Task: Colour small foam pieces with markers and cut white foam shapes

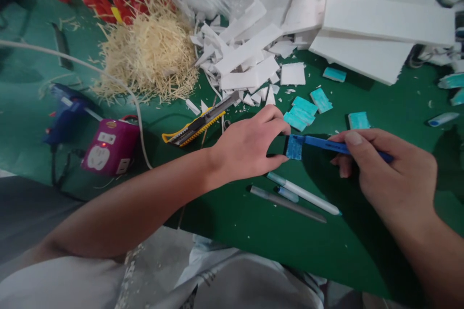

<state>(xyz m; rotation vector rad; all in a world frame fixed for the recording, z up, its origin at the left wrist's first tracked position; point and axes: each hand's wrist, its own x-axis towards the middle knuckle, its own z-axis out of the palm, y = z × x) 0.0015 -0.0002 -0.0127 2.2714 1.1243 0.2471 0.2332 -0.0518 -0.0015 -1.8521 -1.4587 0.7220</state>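
Between the thumb and fingers of my left hand (250,142) is a small blue-coloured foam piece (294,147), held at its left edge just above the green table. My right hand (395,169) grips a blue marker pen (326,144), its tip touching or very close to the piece's upper right corner. Several turquoise foam pieces (300,113) lie beyond my hands. Nearer me rest a white marker (304,193), a grey marker (288,203) and a loose blue pen cap (288,194).
A yellow and black utility knife (201,120) lies left of my left hand. White foam scraps (250,58), larger foam sheets (384,19) and straw-like shreds (152,53) spread behind. At left are a blue glue gun (67,111), a purple power socket (112,146) and a white cable (108,76).
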